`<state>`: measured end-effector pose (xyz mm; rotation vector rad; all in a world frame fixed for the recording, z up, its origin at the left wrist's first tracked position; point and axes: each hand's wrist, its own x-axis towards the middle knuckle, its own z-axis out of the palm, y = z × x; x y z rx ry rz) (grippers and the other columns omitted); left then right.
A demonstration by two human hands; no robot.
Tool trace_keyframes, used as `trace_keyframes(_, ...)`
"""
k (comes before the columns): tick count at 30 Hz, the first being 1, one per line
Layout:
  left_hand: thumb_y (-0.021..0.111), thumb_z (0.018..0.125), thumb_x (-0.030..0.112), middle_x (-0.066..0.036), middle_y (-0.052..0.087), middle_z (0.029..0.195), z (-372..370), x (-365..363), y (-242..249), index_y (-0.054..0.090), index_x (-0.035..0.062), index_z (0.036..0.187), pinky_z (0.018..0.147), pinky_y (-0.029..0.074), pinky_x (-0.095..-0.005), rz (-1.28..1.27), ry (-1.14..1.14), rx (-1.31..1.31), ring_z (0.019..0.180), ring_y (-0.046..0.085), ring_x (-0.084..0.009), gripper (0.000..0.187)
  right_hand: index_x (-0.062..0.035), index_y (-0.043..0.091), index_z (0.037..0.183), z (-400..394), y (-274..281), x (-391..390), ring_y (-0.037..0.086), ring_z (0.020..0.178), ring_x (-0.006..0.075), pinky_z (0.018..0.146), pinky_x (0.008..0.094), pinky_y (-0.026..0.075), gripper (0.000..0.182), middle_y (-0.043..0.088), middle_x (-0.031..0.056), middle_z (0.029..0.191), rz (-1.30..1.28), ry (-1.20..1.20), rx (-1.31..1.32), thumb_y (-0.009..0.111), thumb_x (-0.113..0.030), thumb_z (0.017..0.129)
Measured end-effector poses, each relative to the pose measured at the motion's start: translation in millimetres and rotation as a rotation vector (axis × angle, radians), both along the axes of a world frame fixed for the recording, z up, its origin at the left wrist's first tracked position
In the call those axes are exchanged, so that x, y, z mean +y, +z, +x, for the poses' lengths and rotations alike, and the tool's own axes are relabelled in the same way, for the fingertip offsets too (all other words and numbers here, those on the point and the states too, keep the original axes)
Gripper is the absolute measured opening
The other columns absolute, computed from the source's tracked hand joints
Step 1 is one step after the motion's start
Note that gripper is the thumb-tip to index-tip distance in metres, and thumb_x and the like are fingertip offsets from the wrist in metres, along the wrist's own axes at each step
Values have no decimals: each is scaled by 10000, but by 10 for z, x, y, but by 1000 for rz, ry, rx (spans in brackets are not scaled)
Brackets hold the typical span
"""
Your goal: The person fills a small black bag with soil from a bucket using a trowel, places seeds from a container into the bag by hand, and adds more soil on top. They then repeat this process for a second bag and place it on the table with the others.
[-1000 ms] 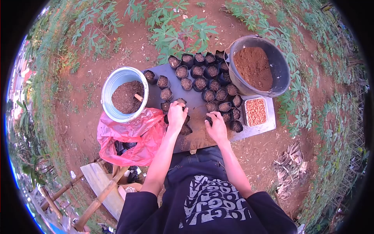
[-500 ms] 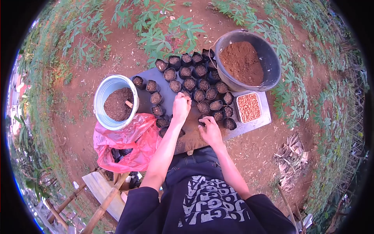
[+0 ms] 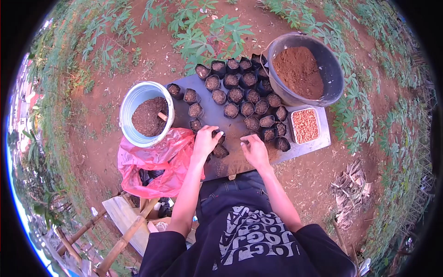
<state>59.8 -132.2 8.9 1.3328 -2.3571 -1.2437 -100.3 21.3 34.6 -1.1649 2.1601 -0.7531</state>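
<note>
My left hand (image 3: 205, 144) has its thumb and fingers around the rim of a small black nursery bag of soil (image 3: 220, 137) near the table's front. Another filled nursery bag (image 3: 220, 151) sits just below it, leaning. My right hand (image 3: 255, 151) hovers over the front middle of the table, fingers bent and thumb apart, with nothing visible between them. Several soil-filled nursery bags (image 3: 235, 95) stand grouped beyond my hands. A short column of the same bags (image 3: 196, 110) runs down the left side, partly hidden by my left hand.
A light blue bucket of dark soil (image 3: 124, 113) with a wooden handle (image 3: 162, 116) in it stands left, above a pink plastic bag (image 3: 157, 173). At right are a black bucket of brown soil (image 3: 334, 76) and a tub of tan seeds (image 3: 305, 126), on the grey table (image 3: 318, 143).
My left hand has come away from the middle group toward the front-left bags. The bag by my right hand's fingertips is gone from there. The view has shifted slightly.
</note>
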Motion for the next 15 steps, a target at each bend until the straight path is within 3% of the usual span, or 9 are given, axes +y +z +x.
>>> trace_keyframes(4,710,824,147,-217,682,1069,40,-55,-34,701,12,1121,882,534,-408,-61,-45,30,983,672,-365,326,-39,702,1056,150,66,-165,703,756,283,742,389,557,237,716,150,921,12,-39,-29,665,-210,896)
trace_keyframes(8,638,849,74,-252,692,971,-5,-84,-166,723,0,1053,881,540,-433,-90,-36,-19,927,679,-403,233,-37,743,891,349,17,-382,720,809,351,765,441,571,367,719,195,809,248,-19,16,661,-394,894)
trace_keyframes(15,609,866,51,-264,685,906,-413,-28,-232,735,-6,988,825,558,-453,-83,107,107,868,688,-405,184,-20,723,856,249,-26,-613,700,785,413,762,497,566,281,696,244,792,296,-157,221,635,-286,873)
